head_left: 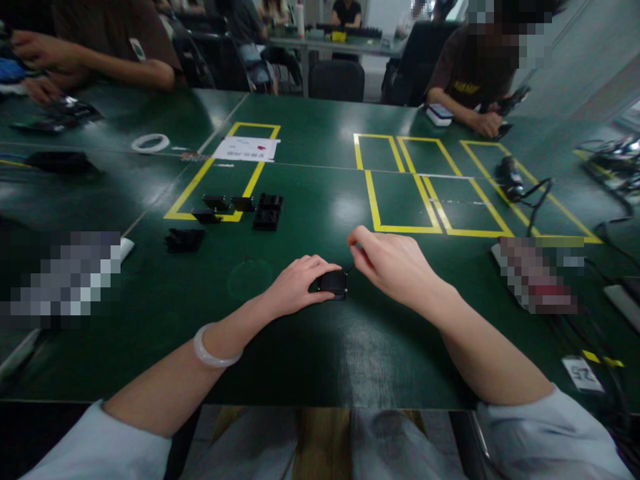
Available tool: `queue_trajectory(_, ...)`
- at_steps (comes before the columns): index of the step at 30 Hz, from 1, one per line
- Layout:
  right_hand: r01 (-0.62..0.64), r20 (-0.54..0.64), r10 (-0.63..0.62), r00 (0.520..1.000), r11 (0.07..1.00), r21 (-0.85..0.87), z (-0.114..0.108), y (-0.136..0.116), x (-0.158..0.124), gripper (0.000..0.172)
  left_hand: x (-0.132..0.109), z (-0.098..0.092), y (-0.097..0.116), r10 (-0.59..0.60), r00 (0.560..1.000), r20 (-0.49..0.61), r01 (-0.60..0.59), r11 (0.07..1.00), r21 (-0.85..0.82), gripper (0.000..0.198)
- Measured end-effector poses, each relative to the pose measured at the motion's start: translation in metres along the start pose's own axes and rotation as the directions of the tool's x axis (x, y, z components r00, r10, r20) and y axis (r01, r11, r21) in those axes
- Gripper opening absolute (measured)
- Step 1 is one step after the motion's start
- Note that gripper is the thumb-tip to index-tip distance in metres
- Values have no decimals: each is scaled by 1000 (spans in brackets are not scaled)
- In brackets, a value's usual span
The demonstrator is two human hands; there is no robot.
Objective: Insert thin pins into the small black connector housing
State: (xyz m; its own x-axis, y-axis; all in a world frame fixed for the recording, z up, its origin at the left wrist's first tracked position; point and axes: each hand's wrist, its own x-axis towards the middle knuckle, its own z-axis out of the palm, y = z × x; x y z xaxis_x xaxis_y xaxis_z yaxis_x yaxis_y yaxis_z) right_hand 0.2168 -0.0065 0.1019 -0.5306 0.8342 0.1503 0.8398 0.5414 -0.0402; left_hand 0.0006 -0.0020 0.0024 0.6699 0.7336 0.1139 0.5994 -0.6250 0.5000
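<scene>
A small black block-like part [333, 283] rests on the green table [300, 360] in front of me. My left hand [306, 283] grips it from the left, thumb on the near side and fingers on the far side. Just right of the part, my right hand [387, 257] has its thumb and index finger pinched together. A thin dark piece shows between these fingertips and the part's right edge; its kind is too small to make out. Small bright metal points stand out on the part's right side.
Several black parts [243, 203] and a black piece [184, 240] lie to the left, beyond my left hand. Yellow tape rectangles [407, 230] mark the table. A white ring [150, 143], a paper label [247, 149] and a cabled black device [510, 179] lie farther off. Two people sit opposite.
</scene>
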Motion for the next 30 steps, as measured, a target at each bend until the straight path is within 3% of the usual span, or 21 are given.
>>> queue_trajectory(3,-17,18,17,1000,999,-45,1,0,1,33,0,1,-1,-1,1000,-5,1,1000,4,47)
queue_trajectory(12,-6,-49,7,999,1000,13,4,0,0,26,0,0,0,1,1000,0,-1,1000,9,46)
queue_trajectory(19,-26,14,27,1000,999,-41,0,-2,2,33,0,0,0,1,1000,-1,-1,1000,10,47)
queue_trajectory(26,16,-45,-15,999,1000,6,2,0,0,24,0,-1,0,-5,1000,3,5,1000,2,46)
queue_trajectory(30,7,-15,-7,1000,1000,1,1,0,0,30,0,0,0,6,1000,-12,-6,1000,-5,46)
